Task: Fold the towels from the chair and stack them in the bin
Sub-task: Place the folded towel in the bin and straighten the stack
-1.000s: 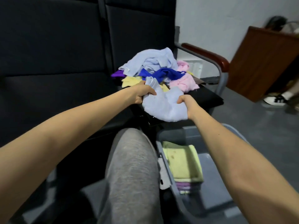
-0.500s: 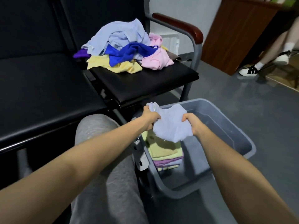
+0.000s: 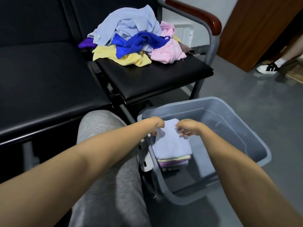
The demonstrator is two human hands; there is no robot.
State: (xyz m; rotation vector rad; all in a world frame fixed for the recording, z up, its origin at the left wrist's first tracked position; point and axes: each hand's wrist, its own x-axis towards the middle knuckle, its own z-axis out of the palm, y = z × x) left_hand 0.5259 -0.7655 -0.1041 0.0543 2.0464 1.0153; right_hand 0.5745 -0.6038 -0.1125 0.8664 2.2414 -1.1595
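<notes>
The head view looks down at a grey bin [image 3: 255, 145] on the floor, just in front of the chair [image 3: 155, 82] and beside the person's grey trouser leg [image 3: 106, 161]. Both hands reach into the bin over its left wall. A folded light blue towel [image 3: 172, 145] lies flat on top of a stack [image 3: 173, 162] of folded towels, and this stack sits against the left wall of the bin. Under the towel, yellow and purple layers show at the near edge of the stack. The left hand [image 3: 156, 126] is at the far left corner of the towel, with its fingers curled around the cloth edge, so it grips the towel. The right hand [image 3: 188, 127] is at the far right edge of the towel with its fingers bent; I cannot tell if they pinch the cloth or only touch it. On the back part of the chair seat lies a loose pile [image 3: 131, 38] of unfolded towels: light blue, dark blue, yellow, pink and purple. The front part of the seat is bare black. A brown armrest [image 3: 196, 15] is on the right side of the chair.
</notes>
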